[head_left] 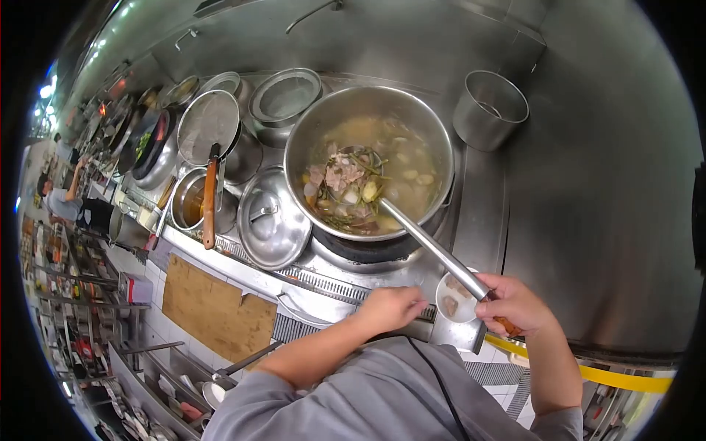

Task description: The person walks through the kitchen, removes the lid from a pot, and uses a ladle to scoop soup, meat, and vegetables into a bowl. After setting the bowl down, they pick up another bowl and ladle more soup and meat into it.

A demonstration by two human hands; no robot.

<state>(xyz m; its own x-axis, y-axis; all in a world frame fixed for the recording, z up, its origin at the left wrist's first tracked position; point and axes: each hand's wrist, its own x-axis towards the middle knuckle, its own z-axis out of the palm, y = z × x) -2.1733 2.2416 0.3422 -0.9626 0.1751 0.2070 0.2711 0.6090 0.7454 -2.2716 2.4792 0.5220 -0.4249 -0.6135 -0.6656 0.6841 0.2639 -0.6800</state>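
Note:
My right hand (515,305) is wrapped round the wooden end of a long-handled ladle (434,246). The ladle's bowl sits in a large steel pot (443,136), heaped with pale meat pieces, green stalks and round whitish chunks. Cloudy yellowish soup (408,151) with more chunks fills the pot around it. Under the ladle's handle, beside my right hand, is a white bowl (443,303) with some meat pieces in it. My left hand (393,307) is closed near the stove's front edge, fingers curled, with nothing showing in it.
Left of the pot lie a steel lid (254,239), a small pot (179,208) of brown liquid, and a strainer (209,126) with a wooden handle. An empty steel container (478,117) stands at the back right. Another person (65,202) is far left, near several woks.

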